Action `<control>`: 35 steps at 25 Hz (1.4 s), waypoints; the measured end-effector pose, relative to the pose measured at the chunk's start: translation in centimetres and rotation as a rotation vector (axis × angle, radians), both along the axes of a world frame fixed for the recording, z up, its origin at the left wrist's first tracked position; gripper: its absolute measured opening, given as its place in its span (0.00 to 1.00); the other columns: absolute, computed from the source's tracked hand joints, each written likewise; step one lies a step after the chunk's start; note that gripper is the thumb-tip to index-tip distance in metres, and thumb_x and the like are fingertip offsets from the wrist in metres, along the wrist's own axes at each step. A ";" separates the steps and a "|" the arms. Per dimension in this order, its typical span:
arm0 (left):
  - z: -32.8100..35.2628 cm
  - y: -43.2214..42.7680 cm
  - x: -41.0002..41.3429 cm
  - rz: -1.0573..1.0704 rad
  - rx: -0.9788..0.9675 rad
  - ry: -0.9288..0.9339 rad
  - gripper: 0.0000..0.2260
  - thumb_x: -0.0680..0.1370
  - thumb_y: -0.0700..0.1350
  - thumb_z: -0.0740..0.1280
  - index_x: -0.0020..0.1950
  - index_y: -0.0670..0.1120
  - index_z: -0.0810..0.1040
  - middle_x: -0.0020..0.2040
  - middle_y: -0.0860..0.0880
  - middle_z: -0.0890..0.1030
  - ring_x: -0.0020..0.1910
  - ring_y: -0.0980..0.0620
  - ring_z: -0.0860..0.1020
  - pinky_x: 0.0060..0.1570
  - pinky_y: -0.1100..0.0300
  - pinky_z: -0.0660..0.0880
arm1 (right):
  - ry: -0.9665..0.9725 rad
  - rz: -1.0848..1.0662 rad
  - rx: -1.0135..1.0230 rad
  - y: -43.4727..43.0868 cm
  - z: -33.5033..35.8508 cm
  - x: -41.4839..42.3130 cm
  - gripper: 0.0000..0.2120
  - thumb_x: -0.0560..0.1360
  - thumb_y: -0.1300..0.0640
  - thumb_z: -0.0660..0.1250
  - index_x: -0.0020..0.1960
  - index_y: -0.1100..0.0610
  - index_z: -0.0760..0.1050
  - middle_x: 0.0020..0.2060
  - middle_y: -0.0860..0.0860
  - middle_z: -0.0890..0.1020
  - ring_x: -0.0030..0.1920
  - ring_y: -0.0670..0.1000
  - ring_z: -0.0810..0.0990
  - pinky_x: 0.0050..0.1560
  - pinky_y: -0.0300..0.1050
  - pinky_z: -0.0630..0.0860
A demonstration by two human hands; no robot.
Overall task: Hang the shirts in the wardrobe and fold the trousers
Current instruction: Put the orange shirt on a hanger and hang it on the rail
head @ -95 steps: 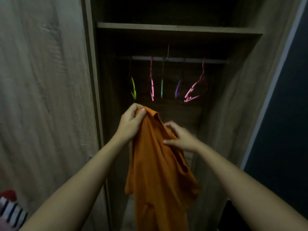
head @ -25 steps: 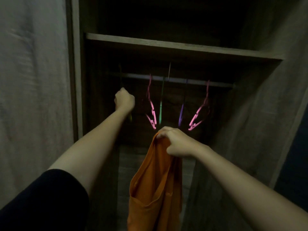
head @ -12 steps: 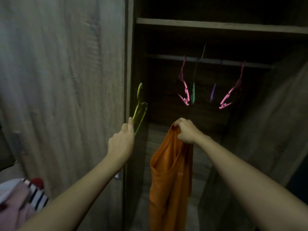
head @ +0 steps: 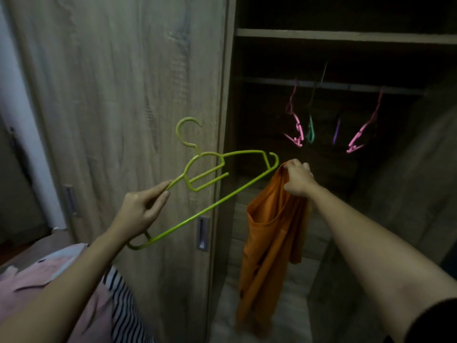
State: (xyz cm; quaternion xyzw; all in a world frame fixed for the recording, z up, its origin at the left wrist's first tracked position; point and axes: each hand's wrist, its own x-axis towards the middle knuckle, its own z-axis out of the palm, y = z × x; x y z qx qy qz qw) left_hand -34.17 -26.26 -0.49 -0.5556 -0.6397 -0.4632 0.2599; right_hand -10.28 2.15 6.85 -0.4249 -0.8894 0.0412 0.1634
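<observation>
head view: wardrobe (head: 228, 95) with hangers (head: 297, 127)

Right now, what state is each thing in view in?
green hanger: off the rail, tilted, in left hand's grip.
orange shirt: not on a hanger, dangling from right hand's grip.
wardrobe: open.
other hangers: on the rail, bare.
striped clothes: heaped, lower left.

The orange shirt (head: 269, 233) hangs limp, bunched at its top, before the open wardrobe (head: 346, 37), near a tilted green hanger (head: 210, 205).
</observation>
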 end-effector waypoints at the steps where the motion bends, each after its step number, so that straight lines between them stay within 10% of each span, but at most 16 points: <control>1: -0.1 -0.4 -0.6 -0.031 -0.014 0.001 0.19 0.76 0.53 0.62 0.58 0.42 0.81 0.47 0.75 0.77 0.42 0.82 0.71 0.41 0.81 0.66 | 0.026 0.012 0.002 -0.1 0.3 -0.2 0.29 0.71 0.64 0.65 0.71 0.58 0.63 0.70 0.54 0.63 0.67 0.59 0.62 0.67 0.52 0.65; 4: -0.2 -0.6 -1.1 -0.132 -0.056 0.016 0.24 0.78 0.60 0.58 0.59 0.43 0.80 0.49 0.85 0.67 0.44 0.83 0.70 0.44 0.83 0.65 | 0.056 0.091 -0.046 -0.8 1.5 -0.4 0.30 0.71 0.64 0.66 0.71 0.56 0.63 0.70 0.53 0.63 0.68 0.58 0.61 0.67 0.53 0.65; 9: -0.7 2.9 1.3 -0.272 -0.087 0.099 0.20 0.80 0.55 0.57 0.63 0.43 0.77 0.48 0.50 0.84 0.39 0.61 0.81 0.41 0.72 0.74 | -0.121 0.444 -0.031 -5.5 2.8 -2.9 0.27 0.70 0.63 0.65 0.69 0.52 0.66 0.68 0.49 0.65 0.67 0.55 0.61 0.67 0.54 0.62; 12: -0.8 4.6 2.5 -0.293 -0.007 0.104 0.17 0.80 0.50 0.59 0.62 0.42 0.77 0.48 0.54 0.83 0.42 0.65 0.79 0.43 0.75 0.73 | -0.095 0.559 0.062 -6.5 3.4 -3.2 0.24 0.74 0.47 0.60 0.69 0.51 0.66 0.62 0.50 0.73 0.63 0.51 0.68 0.64 0.52 0.63; 15: -1.1 5.0 2.6 -0.263 0.069 0.067 0.16 0.79 0.48 0.61 0.61 0.40 0.77 0.48 0.66 0.77 0.42 0.75 0.75 0.43 0.80 0.68 | -0.037 0.547 0.503 -4.6 3.7 -1.2 0.27 0.77 0.35 0.46 0.64 0.49 0.70 0.51 0.49 0.81 0.51 0.49 0.78 0.53 0.47 0.69; 19: -0.8 5.7 2.5 0.013 0.066 0.214 0.16 0.79 0.49 0.61 0.64 0.46 0.75 0.44 0.48 0.81 0.41 0.58 0.76 0.38 0.62 0.74 | 0.093 0.568 0.673 -3.6 3.7 0.4 0.29 0.77 0.35 0.42 0.42 0.52 0.74 0.29 0.45 0.74 0.27 0.46 0.74 0.25 0.38 0.67; 35: -1.6 14.4 17.3 0.075 -0.223 -0.077 0.17 0.74 0.60 0.65 0.56 0.50 0.80 0.59 0.44 0.69 0.58 0.46 0.67 0.52 0.53 0.65 | 0.200 0.499 0.645 -1.9 5.2 4.6 0.15 0.77 0.39 0.54 0.37 0.44 0.71 0.29 0.41 0.72 0.29 0.41 0.71 0.27 0.34 0.65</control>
